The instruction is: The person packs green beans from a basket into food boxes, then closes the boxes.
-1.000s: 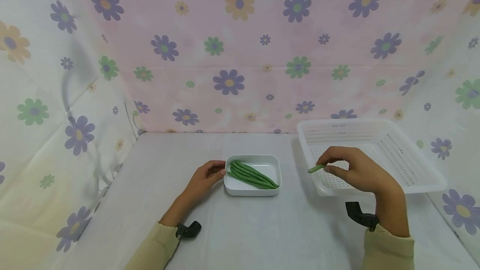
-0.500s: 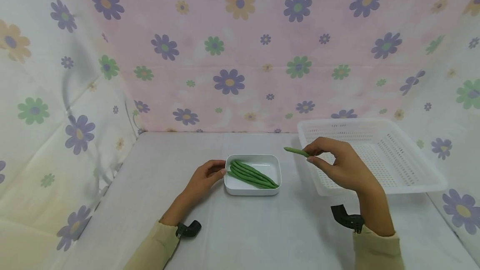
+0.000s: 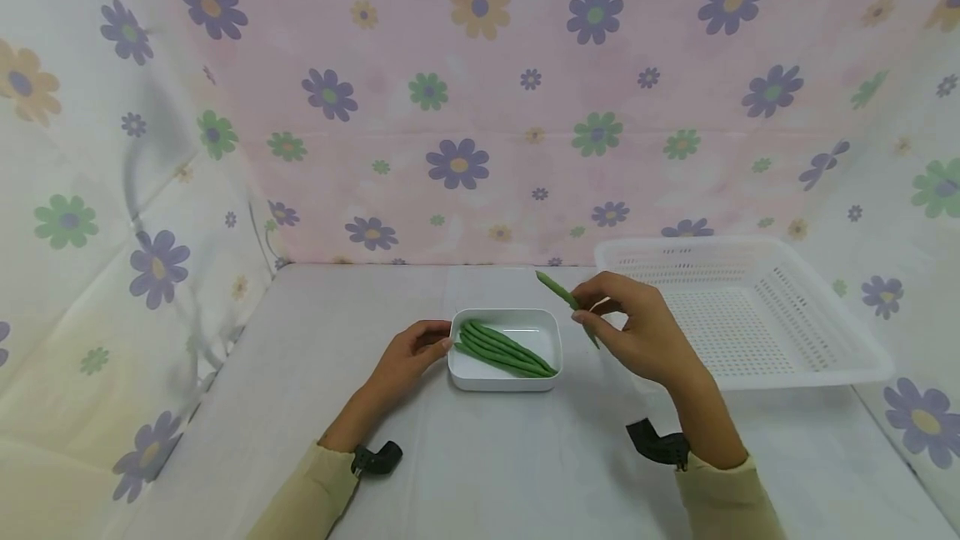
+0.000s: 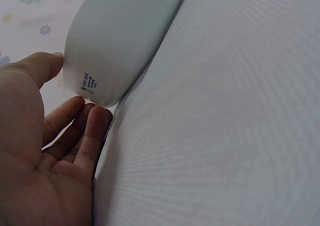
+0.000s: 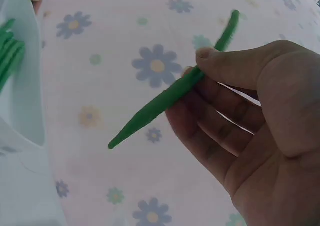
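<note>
A white rectangular dish [image 3: 504, 385] holds several green beans [image 3: 502, 350], lying side by side on a slant. At its left end, my left hand [image 3: 405, 361] touches the outer wall; in the left wrist view the thumb and fingertips [image 4: 97, 117] meet the dish's rounded end. Right of the dish and above the table, my right hand [image 3: 637, 327] pinches one green bean [image 5: 162, 103] between thumb and fingers. Both ends of that bean stick out past the fingers, and it hangs tilted, apart from the dish.
A large white perforated plastic basket [image 3: 832, 377] stands on the right of the table, behind the right hand. A floral cloth [image 3: 457, 107] forms a wall at the back and both sides. The table [image 3: 337, 298] has a pale cover.
My right hand has moved left from over the basket's edge towards the dish, carrying the green bean, which has turned so its far end points up and left. The left hand and dish have stayed put.
</note>
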`<state>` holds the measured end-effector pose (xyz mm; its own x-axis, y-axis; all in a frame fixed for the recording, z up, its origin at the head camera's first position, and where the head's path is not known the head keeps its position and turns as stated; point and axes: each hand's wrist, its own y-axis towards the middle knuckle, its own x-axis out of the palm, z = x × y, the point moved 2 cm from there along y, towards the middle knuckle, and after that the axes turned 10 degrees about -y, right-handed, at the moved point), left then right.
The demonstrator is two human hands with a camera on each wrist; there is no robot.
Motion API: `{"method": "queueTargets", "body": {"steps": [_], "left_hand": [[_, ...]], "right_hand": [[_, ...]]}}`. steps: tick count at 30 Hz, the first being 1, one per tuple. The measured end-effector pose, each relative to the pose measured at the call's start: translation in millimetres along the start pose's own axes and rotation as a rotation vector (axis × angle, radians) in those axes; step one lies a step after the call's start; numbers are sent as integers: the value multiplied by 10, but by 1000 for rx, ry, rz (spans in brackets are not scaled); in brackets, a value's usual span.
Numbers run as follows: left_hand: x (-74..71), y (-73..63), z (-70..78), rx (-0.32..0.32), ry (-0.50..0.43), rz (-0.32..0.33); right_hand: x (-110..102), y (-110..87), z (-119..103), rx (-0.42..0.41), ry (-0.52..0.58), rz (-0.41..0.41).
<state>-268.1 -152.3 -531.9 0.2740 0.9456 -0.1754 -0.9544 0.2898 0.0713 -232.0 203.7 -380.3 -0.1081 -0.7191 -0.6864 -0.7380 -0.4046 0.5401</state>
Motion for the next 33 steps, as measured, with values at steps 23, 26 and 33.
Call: {"method": "queueTargets", "body": {"steps": [23,26,33], "left_hand": [[-8,27,-67,20,-2,3],[-10,20,-54,20,-7,-2],[-10,13,-30,8,-1,-3]], "right_hand": [[914,23,93,84,27,-145],[976,14,92,101,-6,-177],[1115,-5,117,122,-81,-225]]}}
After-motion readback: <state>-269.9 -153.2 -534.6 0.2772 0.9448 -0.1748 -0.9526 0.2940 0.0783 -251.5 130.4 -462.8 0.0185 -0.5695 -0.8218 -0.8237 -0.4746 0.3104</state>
